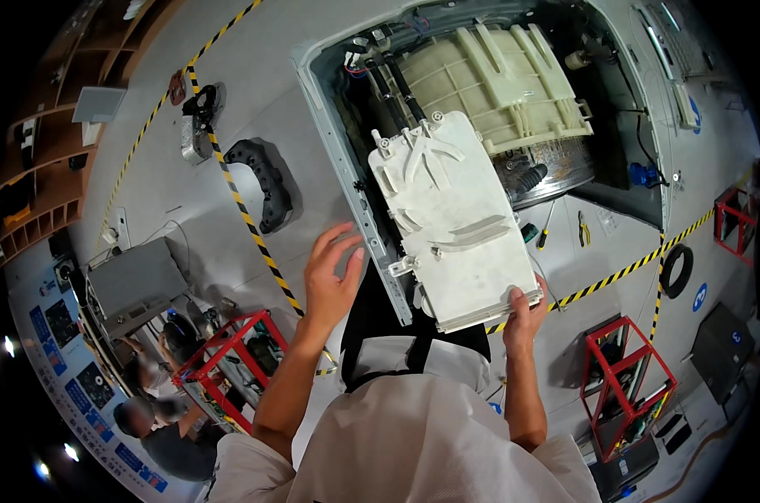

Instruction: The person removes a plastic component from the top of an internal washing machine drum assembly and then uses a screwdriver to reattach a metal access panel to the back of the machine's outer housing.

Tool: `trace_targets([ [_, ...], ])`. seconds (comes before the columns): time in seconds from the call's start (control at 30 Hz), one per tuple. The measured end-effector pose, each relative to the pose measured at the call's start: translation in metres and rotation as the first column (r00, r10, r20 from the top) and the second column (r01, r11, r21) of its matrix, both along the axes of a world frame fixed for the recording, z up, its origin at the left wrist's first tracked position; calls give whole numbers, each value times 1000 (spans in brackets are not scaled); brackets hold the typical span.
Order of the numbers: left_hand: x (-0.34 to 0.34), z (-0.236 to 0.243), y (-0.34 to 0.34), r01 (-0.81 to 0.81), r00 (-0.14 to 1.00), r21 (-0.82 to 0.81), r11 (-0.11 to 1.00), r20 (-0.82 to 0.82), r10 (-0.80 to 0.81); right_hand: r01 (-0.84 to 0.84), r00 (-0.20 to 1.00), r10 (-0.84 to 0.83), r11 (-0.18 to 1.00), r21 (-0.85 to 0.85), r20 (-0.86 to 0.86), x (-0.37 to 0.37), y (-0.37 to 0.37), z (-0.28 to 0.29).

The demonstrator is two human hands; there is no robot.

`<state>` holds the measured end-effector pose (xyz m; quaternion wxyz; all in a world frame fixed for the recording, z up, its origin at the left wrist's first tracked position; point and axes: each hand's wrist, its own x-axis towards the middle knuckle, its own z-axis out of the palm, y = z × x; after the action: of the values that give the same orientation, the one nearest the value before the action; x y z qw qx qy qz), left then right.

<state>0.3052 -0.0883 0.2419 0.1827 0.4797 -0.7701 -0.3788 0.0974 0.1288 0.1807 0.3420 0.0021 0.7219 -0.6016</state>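
Note:
A flat white plastic housing (468,222) with moulded ribs lies across the open grey cabinet of a washing machine. My right hand (524,314) grips its near right corner, thumb on top and fingers around the edge. Left of the cabinet's metal edge rail (365,220), my left hand (331,272) is raised with its fingers apart, holding nothing. Two black hoses (387,96) run up from the far end of the housing. Behind it sits the cream ribbed plastic tub (480,80), and a metal drum part shows beneath the tub.
A screwdriver (545,235) and pliers (584,229) lie on the floor to the right. A black curved part (265,184) lies to the left, near striped floor tape. Red frames (627,386) stand on both sides. Other people (166,427) are at the lower left.

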Motion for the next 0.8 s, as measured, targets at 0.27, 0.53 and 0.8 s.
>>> trace_targets([
  [0.27, -1, -5, 36, 73, 989, 70, 995, -135, -63, 32, 997, -40, 994, -103, -73, -80, -3, 27],
  [0.53, -8, 1, 54, 78, 978, 59, 995, -196, -66, -76, 997, 76, 997, -3, 3, -139, -23, 58],
  [0.8, -29, -5, 74, 188, 952, 413, 891, -301, -62, -76, 975, 68, 997, 32, 210, -116, -27, 61],
])
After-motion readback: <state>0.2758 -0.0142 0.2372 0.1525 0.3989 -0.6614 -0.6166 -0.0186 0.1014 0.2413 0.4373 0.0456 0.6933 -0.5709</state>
